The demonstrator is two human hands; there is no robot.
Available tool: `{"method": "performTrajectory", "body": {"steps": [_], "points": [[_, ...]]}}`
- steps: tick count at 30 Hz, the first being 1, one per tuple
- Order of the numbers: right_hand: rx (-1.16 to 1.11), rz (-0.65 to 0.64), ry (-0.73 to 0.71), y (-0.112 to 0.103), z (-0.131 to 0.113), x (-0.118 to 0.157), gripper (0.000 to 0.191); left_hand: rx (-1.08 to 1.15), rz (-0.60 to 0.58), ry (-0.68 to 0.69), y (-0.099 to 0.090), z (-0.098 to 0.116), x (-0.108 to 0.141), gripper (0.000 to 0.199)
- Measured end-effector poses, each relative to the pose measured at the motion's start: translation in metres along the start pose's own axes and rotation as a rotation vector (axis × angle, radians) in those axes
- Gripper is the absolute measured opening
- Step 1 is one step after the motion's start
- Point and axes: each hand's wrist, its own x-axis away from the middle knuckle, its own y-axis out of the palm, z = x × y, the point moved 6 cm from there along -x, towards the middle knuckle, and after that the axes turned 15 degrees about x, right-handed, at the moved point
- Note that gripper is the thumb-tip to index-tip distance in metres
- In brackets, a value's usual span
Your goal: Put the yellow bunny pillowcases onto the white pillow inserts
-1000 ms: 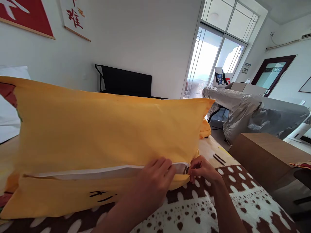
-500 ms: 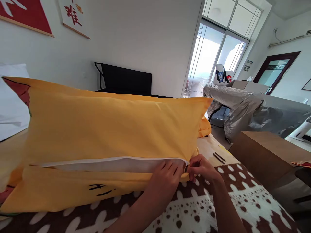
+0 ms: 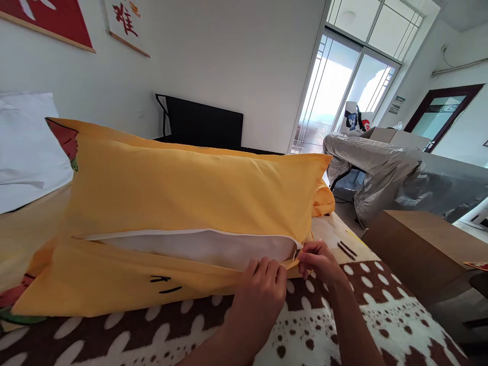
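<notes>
A long yellow pillowcase (image 3: 190, 193) lies on its side, its zipper gaping along the front. White filling, perhaps an inner pillow (image 3: 206, 246), shows through the gap. My left hand (image 3: 263, 284) has its fingers curled over the lower edge of the opening, near the right end. At that right corner, where the zipper tape ends, my right hand (image 3: 316, 259) pinches the zipper; the pull itself is mostly hidden by the fingertips. Black marks like a printed face show on the lower front, and red printed patches at the left corners.
Beneath lies a brown and white patterned blanket (image 3: 297, 330). Two thin dark strips (image 3: 346, 250) rest to the right of my right hand. A white pillow (image 3: 30, 147) is at far left, a cardboard box (image 3: 423, 249) beyond the bed's right edge, and plastic-wrapped furniture (image 3: 381, 162) behind.
My left hand has pulled the lower edge downward, so the opening gapes wider and more white shows. My right hand stays at the zipper's right end. The view has shifted slightly.
</notes>
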Motion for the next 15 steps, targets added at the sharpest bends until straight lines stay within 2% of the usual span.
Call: {"method": "performTrajectory", "body": {"steps": [4,8,12,15], "points": [[-0.034,0.010,0.015,0.001,0.007,-0.002,0.026,0.151,-0.238,-0.069,0.005,-0.006,0.001,0.023],[-0.053,-0.003,0.029,0.003,0.011,-0.003,0.027,0.265,-0.447,-0.202,0.006,-0.014,-0.002,0.031],[-0.078,-0.021,0.023,0.007,0.011,-0.003,0.026,0.270,-0.495,-0.320,0.007,-0.024,-0.005,0.042],[-0.068,-0.037,0.026,0.008,0.013,-0.003,0.025,0.261,-0.470,-0.280,0.014,-0.029,-0.003,0.037]]}}
